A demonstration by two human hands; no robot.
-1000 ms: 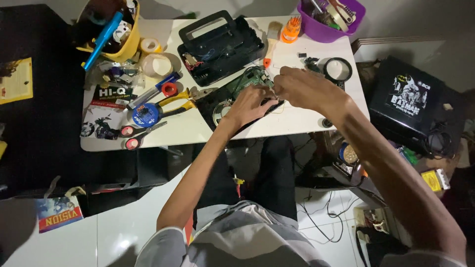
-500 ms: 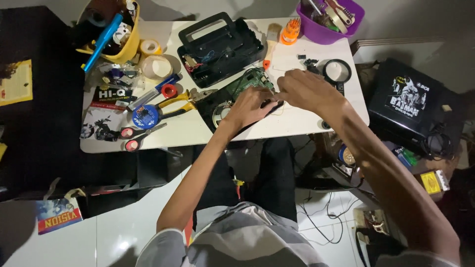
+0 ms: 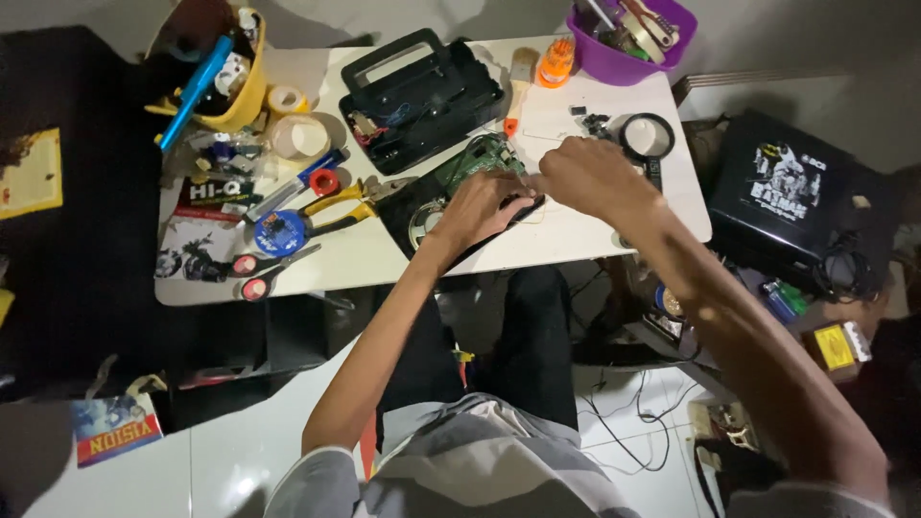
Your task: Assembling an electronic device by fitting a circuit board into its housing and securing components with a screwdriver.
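1. A green circuit board (image 3: 477, 159) lies on a dark open device case (image 3: 422, 216) near the middle of the front edge of my white table (image 3: 576, 225), straight ahead of me.
2. My left hand (image 3: 483, 203) rests on top of the case just below the board, fingers curled down against it. I cannot tell if they pinch anything.
3. My right hand (image 3: 595, 177) sits just to the right of the board, fingers bunched and pointing left so they nearly meet my left hand. What they grip, if anything, is hidden.
4. Just behind the board stands a black tool case (image 3: 422, 96) with a handle, lid open.
5. To the right of that case lie a small brush (image 3: 519, 82) with a wooden handle and an orange bottle (image 3: 556, 59). A purple bowl (image 3: 633, 43) full of tools sits at the far right corner.
6. A magnifying glass (image 3: 647, 136) with a black rim lies just behind my right hand.
7. To the left of the board lie yellow-handled pliers (image 3: 338, 203), a blue round reel (image 3: 283, 230), red-handled scissors (image 3: 259, 273) and two rolls of tape (image 3: 297, 134).
8. A yellow bucket (image 3: 235, 96) holding a blue tool stands at the far left corner.
9. A black box (image 3: 796, 201) rests on the floor to the right of the table.
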